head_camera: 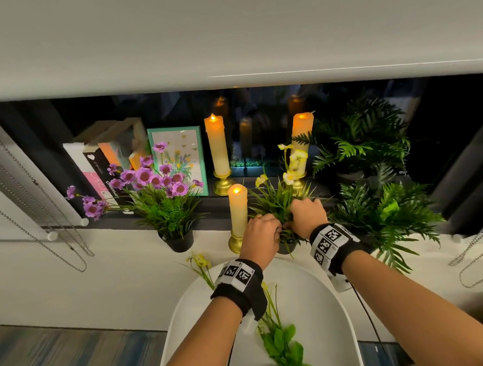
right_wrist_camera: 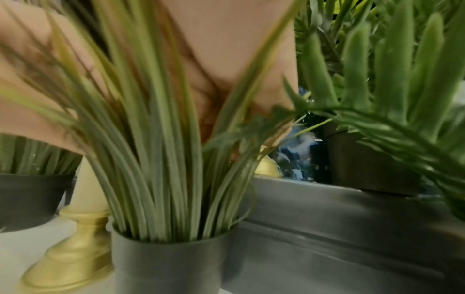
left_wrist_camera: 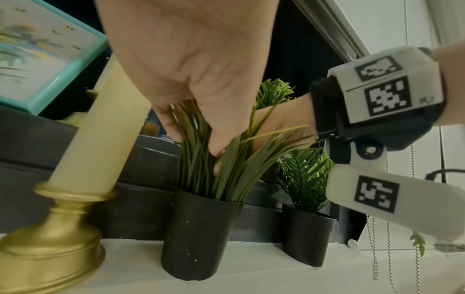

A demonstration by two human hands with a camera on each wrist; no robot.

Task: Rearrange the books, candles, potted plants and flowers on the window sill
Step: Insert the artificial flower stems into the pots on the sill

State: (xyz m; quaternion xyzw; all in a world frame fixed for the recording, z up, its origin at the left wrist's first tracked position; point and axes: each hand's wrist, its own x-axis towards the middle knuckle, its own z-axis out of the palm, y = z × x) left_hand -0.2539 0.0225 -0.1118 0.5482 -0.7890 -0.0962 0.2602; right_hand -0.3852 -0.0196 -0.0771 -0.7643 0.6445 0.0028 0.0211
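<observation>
A small black pot (head_camera: 286, 247) (left_wrist_camera: 198, 234) (right_wrist_camera: 168, 264) of grass with yellow flowers (head_camera: 294, 158) stands on the white window sill (head_camera: 127, 257). Both hands are in its foliage. My left hand (head_camera: 264, 231) (left_wrist_camera: 196, 143) reaches down from the left and pinches a bundle of grass blades between thumb and fingers. My right hand (head_camera: 305, 213) (right_wrist_camera: 214, 99) curls round the stems from the right, its fingertips hidden by leaves. A short lit candle (head_camera: 238, 210) (left_wrist_camera: 100, 139) on a gold holder stands just left of the pot, close to my left hand.
Books (head_camera: 101, 161), a teal-framed picture (head_camera: 178, 155) and a purple flower pot (head_camera: 157, 186) are at the left. Two tall candles (head_camera: 216, 145) stand behind. Ferns (head_camera: 382, 212) crowd the right. Loose yellow flower stems (head_camera: 271, 320) lie on a white chair (head_camera: 308, 290) below. Blind chains (head_camera: 42, 219) hang at both ends.
</observation>
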